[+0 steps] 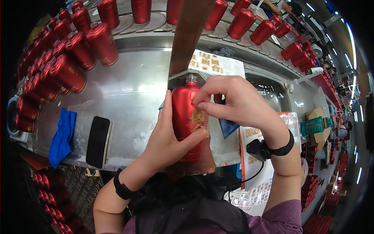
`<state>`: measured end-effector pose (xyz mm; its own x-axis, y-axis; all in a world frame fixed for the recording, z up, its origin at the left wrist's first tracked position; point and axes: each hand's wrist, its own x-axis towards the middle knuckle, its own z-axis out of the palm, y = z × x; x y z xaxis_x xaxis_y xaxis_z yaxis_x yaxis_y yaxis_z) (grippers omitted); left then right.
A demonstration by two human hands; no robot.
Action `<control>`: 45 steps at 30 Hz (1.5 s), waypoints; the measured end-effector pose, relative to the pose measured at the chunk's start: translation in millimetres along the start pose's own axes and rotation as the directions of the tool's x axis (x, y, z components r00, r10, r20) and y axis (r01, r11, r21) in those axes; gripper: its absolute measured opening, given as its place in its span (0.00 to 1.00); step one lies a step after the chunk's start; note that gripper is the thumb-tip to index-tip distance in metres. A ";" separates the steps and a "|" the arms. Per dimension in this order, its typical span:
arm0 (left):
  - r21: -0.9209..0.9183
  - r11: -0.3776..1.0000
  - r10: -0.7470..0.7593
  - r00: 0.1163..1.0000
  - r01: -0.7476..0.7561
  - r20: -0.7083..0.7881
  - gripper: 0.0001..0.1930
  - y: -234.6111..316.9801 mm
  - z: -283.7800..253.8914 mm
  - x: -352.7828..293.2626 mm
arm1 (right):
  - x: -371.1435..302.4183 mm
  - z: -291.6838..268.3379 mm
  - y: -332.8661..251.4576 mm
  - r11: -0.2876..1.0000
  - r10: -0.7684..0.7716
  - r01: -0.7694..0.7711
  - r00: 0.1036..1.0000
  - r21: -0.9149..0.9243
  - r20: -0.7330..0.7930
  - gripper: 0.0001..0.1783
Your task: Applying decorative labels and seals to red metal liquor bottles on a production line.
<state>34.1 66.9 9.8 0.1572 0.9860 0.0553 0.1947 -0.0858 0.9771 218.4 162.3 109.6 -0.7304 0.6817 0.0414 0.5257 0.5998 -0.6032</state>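
Observation:
A glossy red bottle (182, 105) with a clear stopper-like top lies in front of me, its neck pointing away. My left hand (165, 134) is wrapped round its left side, the thumb pressing near gold raised-looking characters (198, 116) on its face. On the bottle's upper right, my right hand (233, 95) has thumb and index finger pinched together against the surface just above those characters. Whatever sits between these fingertips is too small to make out. Under the bottle's lower end shows a brown support (206, 160).
A brown post (190, 35) rises beyond the bottle, beside a sheet of gold stickers (218, 64). Red bottles (68, 74) crowd the left; others ride a conveyor (152, 25) behind. A phone (99, 142) and blue cloth (63, 138) lie left. More printed sheets (253, 165) hang right.

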 end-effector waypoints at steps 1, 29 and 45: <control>-0.002 1.000 -0.003 1.000 0.003 0.005 0.60 -1.4 -0.3 1.2 | 2.6 3.1 2.2 1.000 -0.003 0.003 0.999 -0.010 -0.034 0.09; -0.342 0.939 -0.019 0.998 0.037 0.055 0.54 -8.9 -8.1 5.6 | 16.6 9.2 5.9 0.958 0.194 -0.188 0.981 0.218 -0.007 0.07; -0.360 0.929 -0.073 0.996 0.088 0.055 0.52 -5.8 -13.0 9.6 | 23.4 8.7 9.4 0.942 0.210 -0.209 0.977 0.261 0.022 0.07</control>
<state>21.9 78.7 7.4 0.1952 0.9804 -0.0274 -0.1538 0.0582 0.9864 202.4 180.2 98.0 -0.6130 0.7832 -0.1038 0.5339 0.3138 -0.7852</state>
